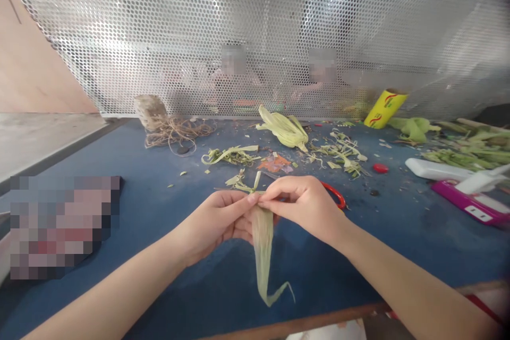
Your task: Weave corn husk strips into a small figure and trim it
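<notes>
Between my two hands hangs a pale green strip of corn husk, its upper end pinched and its curled tip dangling near the table's front edge. My left hand holds the top of the husk between thumb and fingers. From the other side my right hand pinches the same spot, thumb and index finger pressed together. A short green stem sticks up just above the fingertips. Red-handled scissors lie partly hidden behind my right hand.
On the blue table lie a bundle of husks, green scraps, tangled twine, a yellow tube and a purple power strip. A perforated metal screen stands along the back, with people beyond it.
</notes>
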Available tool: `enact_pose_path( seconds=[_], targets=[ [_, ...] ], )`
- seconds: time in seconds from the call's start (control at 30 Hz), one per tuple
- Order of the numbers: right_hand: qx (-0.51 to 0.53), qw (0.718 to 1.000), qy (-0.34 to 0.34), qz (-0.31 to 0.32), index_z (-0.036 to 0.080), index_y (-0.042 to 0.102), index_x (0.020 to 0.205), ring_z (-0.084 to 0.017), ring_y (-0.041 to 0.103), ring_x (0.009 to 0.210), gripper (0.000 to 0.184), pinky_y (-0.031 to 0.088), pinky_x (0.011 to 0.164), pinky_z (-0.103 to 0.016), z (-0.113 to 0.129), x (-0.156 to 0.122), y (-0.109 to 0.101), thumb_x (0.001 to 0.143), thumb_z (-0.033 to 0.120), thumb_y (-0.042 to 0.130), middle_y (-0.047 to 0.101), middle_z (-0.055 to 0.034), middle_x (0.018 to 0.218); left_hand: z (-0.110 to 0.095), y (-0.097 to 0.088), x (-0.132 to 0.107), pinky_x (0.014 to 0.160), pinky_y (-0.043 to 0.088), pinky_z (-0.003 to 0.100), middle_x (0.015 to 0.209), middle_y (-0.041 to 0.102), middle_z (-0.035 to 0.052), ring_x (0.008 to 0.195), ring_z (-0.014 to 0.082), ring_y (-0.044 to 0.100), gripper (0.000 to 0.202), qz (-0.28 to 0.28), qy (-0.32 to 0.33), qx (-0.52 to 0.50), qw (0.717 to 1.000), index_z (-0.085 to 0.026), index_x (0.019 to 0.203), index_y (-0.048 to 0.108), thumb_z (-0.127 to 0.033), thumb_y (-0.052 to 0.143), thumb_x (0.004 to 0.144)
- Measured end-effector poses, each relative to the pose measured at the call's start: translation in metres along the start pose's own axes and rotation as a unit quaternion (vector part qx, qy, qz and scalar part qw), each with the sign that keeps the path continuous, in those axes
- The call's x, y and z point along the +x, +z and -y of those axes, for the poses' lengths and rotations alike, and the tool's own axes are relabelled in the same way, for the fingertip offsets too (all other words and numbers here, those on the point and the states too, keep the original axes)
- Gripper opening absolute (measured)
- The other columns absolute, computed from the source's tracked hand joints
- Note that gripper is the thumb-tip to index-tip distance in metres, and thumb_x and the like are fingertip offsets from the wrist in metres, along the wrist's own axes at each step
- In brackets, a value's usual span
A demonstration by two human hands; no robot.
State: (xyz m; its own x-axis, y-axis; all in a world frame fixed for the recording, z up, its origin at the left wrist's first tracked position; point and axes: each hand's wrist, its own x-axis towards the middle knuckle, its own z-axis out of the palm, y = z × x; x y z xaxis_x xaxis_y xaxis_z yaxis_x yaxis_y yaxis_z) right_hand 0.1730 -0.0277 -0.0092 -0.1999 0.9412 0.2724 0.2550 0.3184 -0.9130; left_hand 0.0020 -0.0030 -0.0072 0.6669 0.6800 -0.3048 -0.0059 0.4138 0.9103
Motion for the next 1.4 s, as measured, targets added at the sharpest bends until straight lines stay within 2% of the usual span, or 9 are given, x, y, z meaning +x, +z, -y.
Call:
enact_pose_path(
  seconds=[0.1, 0.17, 0.43, 0.73, 0.87, 0.97, 1.03, 1.2, 1.4],
  targets=[
    [0.11, 0.991, 0.076, 0.027, 0.02, 0.071, 0.072, -0.015, 0.066, 0.062, 0.007, 0.056, 0.058, -0.027, 0.0, 0.002, -0.001, 0.067, 0.024, 0.067, 0.069, -0.0001, 0.068, -0.001, 0.001, 0.0, 0.061, 0.05, 0.023, 0.07, 0.069, 0.01, 0.057, 0.0128, 0.061, 0.024, -0.011, 0.009, 0.001, 1.0, -0.01, 0.08, 0.067, -0.032, 0.061, 0.077],
    [0.149, 0.983, 0.101, 0.03, 0.02, 0.072, 0.072, -0.015, 0.066, 0.059, 0.009, 0.057, 0.056, -0.027, 0.001, 0.003, -0.001, 0.065, 0.024, 0.069, 0.069, 0.0, 0.067, -0.001, 0.001, -0.001, 0.061, 0.051, 0.023, 0.07, 0.069, 0.0089, 0.058, 0.0125, 0.061, 0.022, -0.012, 0.017, 0.003, 1.0, -0.011, 0.079, 0.067, -0.032, 0.062, 0.076],
    [0.174, 0.978, 0.101, 0.051, 0.018, 0.073, 0.074, -0.013, 0.066, 0.059, 0.01, 0.057, 0.057, -0.025, 0.001, 0.006, -0.003, 0.064, 0.02, 0.068, 0.068, 0.0007, 0.065, 0.0, 0.002, 0.001, 0.065, 0.052, 0.025, 0.074, 0.07, 0.0086, 0.063, 0.0143, 0.063, 0.021, -0.004, 0.024, 0.001, 1.0, -0.013, 0.084, 0.068, -0.031, 0.061, 0.077],
    [0.216, 0.965, 0.135, 0.066, 0.018, 0.072, 0.08, -0.012, 0.065, 0.062, 0.02, 0.056, 0.065, -0.026, -0.003, 0.009, -0.004, 0.063, 0.028, 0.07, 0.068, 0.0005, 0.068, 0.0, -0.002, 0.004, 0.066, 0.053, 0.023, 0.071, 0.07, 0.0037, 0.069, 0.0162, 0.065, 0.017, -0.06, 0.009, 0.004, 0.998, -0.017, 0.078, 0.069, -0.032, 0.068, 0.07],
    [0.222, 0.964, 0.131, 0.06, 0.017, 0.071, 0.078, -0.011, 0.063, 0.063, 0.022, 0.055, 0.064, -0.025, -0.004, 0.012, -0.003, 0.061, 0.03, 0.072, 0.066, -0.0001, 0.069, 0.001, -0.005, 0.005, 0.064, 0.053, 0.024, 0.067, 0.068, 0.0027, 0.062, 0.0147, 0.062, 0.021, -0.071, 0.005, 0.03, 0.997, -0.017, 0.075, 0.069, -0.036, 0.071, 0.065],
    [0.248, 0.957, 0.14, 0.05, 0.015, 0.07, 0.077, -0.01, 0.062, 0.061, 0.023, 0.054, 0.062, -0.024, -0.005, 0.013, 0.0, 0.059, 0.03, 0.073, 0.064, 0.0013, 0.065, 0.0, -0.007, 0.005, 0.066, 0.052, 0.024, 0.069, 0.067, 0.0023, 0.068, 0.0166, 0.063, 0.022, -0.076, 0.011, 0.067, 0.995, -0.018, 0.075, 0.068, -0.038, 0.067, 0.068],
    [0.261, 0.953, 0.15, 0.045, 0.015, 0.069, 0.076, -0.01, 0.061, 0.061, 0.023, 0.054, 0.061, -0.025, -0.005, 0.013, 0.002, 0.059, 0.029, 0.073, 0.063, 0.0018, 0.063, -0.002, -0.008, 0.006, 0.067, 0.051, 0.025, 0.07, 0.067, 0.0025, 0.071, 0.0179, 0.063, 0.022, -0.076, 0.034, 0.131, 0.988, -0.018, 0.075, 0.068, -0.039, 0.064, 0.071],
    [0.24, 0.959, 0.148, 0.039, 0.014, 0.066, 0.073, -0.01, 0.06, 0.059, 0.023, 0.054, 0.062, -0.026, -0.008, 0.012, 0.003, 0.057, 0.029, 0.074, 0.061, 0.0019, 0.061, -0.008, -0.008, 0.006, 0.059, 0.048, 0.021, 0.059, 0.064, -0.0003, 0.058, 0.0142, 0.059, 0.024, -0.072, 0.122, 0.313, 0.939, -0.018, 0.062, 0.064, -0.036, 0.058, 0.076],
    [0.238, 0.959, 0.145, 0.057, 0.015, 0.064, 0.076, -0.011, 0.062, 0.065, 0.023, 0.053, 0.062, -0.026, -0.01, 0.012, 0.0, 0.061, 0.031, 0.073, 0.064, 0.0008, 0.068, -0.008, -0.003, 0.002, 0.057, 0.05, 0.02, 0.059, 0.066, -0.0015, 0.057, 0.0127, 0.061, 0.024, -0.065, 0.138, 0.305, 0.94, -0.018, 0.063, 0.063, -0.03, 0.052, 0.081]
  ],
)
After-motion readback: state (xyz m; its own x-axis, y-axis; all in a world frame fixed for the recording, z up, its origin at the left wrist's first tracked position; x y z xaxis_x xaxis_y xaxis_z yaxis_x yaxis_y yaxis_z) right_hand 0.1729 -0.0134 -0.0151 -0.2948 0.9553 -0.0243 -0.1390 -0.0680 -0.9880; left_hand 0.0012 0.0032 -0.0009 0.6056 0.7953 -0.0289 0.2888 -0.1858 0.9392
